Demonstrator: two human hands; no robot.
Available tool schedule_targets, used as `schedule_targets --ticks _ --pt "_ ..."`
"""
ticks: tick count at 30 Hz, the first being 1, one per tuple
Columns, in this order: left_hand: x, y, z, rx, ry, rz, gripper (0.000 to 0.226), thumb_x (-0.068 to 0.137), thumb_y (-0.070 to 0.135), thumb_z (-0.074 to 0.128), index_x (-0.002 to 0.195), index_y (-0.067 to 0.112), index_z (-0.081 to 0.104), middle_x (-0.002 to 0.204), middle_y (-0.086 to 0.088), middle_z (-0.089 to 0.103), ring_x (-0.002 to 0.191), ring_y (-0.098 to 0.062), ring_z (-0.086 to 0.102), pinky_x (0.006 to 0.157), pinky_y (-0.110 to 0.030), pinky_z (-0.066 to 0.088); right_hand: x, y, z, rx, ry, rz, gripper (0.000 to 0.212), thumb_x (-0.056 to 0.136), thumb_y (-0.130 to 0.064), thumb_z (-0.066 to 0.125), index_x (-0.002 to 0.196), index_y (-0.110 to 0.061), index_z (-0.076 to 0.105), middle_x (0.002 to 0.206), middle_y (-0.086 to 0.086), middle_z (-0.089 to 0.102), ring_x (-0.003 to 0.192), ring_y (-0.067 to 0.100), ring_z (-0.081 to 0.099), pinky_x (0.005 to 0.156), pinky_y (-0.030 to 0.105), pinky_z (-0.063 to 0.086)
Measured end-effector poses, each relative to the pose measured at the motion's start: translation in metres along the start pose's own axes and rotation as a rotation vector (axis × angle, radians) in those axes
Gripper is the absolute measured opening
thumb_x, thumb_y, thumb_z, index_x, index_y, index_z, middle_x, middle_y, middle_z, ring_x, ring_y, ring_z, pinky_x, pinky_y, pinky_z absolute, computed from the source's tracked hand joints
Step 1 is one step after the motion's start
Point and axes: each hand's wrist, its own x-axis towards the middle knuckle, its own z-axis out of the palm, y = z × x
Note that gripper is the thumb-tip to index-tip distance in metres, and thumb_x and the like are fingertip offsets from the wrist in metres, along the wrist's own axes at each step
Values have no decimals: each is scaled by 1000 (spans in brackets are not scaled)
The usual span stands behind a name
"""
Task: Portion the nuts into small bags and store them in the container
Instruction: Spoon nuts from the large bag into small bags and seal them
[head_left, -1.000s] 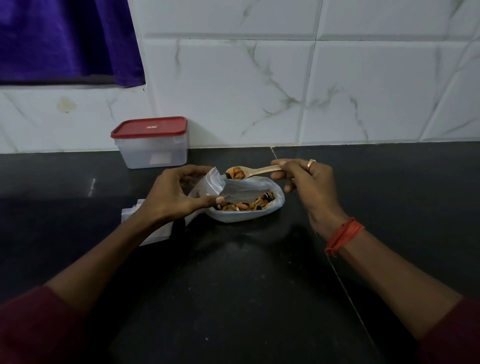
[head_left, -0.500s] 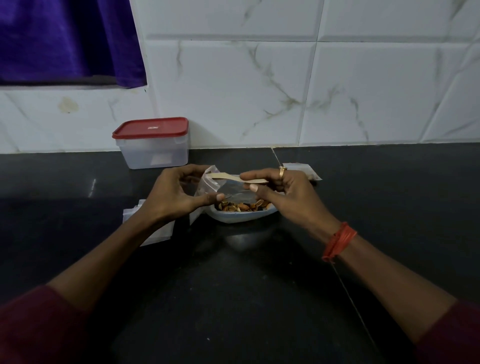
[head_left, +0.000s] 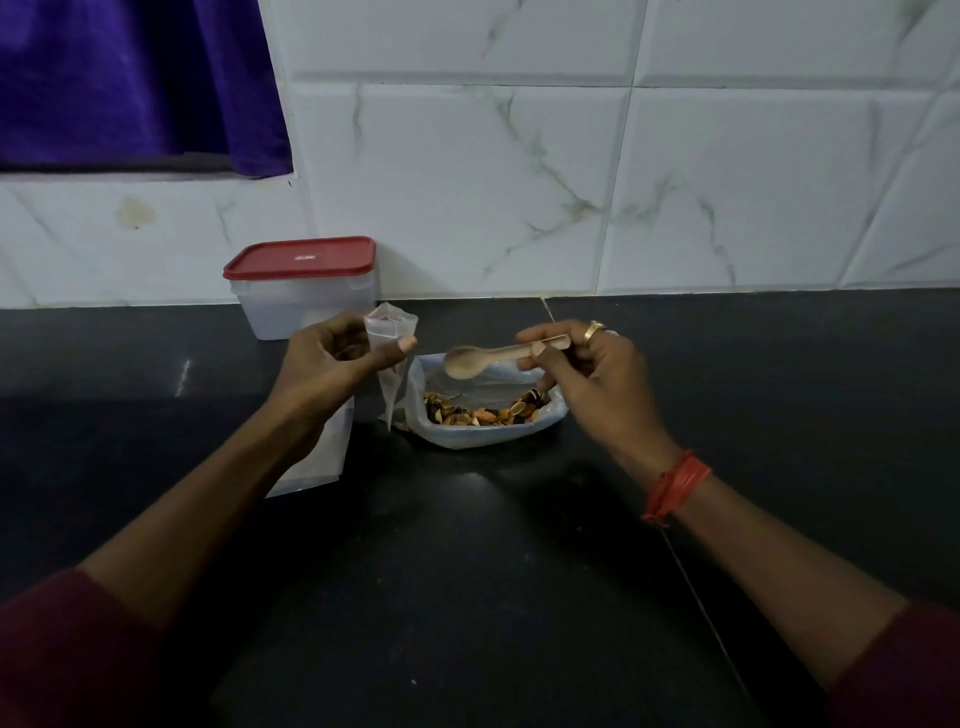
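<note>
Spanning the whole foreground, the black worktop (head_left: 467, 597) is backed by a tiled wall (head_left: 727, 182). Against that wall the container (head_left: 306, 312) is set, with its red lid (head_left: 300, 255) on. Near the middle, a larger open bag (head_left: 545, 421) is laid on its side, and the nuts (head_left: 483, 413) are gathered in it. A pile of flat bags (head_left: 322, 447) is partly covered by the left wrist.

The left hand (head_left: 332, 364) is closed round a small bag (head_left: 390, 353), which is pinched near its top and held upright just beside the open bag. How much has been put into it cannot be told. The right hand (head_left: 587, 374) is closed on a wooden spoon (head_left: 504, 353), pinched by the handle, and its bowl is held empty above the nuts.

Portioning is judged to be under way. A spill is the main risk, because the small bag's mouth is narrow and its film is limp. If the mouth is allowed to fold, a spoonful could be scattered over the worktop. The open bag could also be dragged by a deep scoop, since it is steadied by nothing.
</note>
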Motion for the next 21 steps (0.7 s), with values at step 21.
schedule_targets --ticks 21 --pt "-1 -5 3 106 -96 62 68 62 50 75 119 15 67 111 1 73 105 -12 69 93 -33 55 8 8 -1 -709 -106 -396 23 92 -26 57 102 -37 74 74 -18 68 73 1 58 99 41 33"
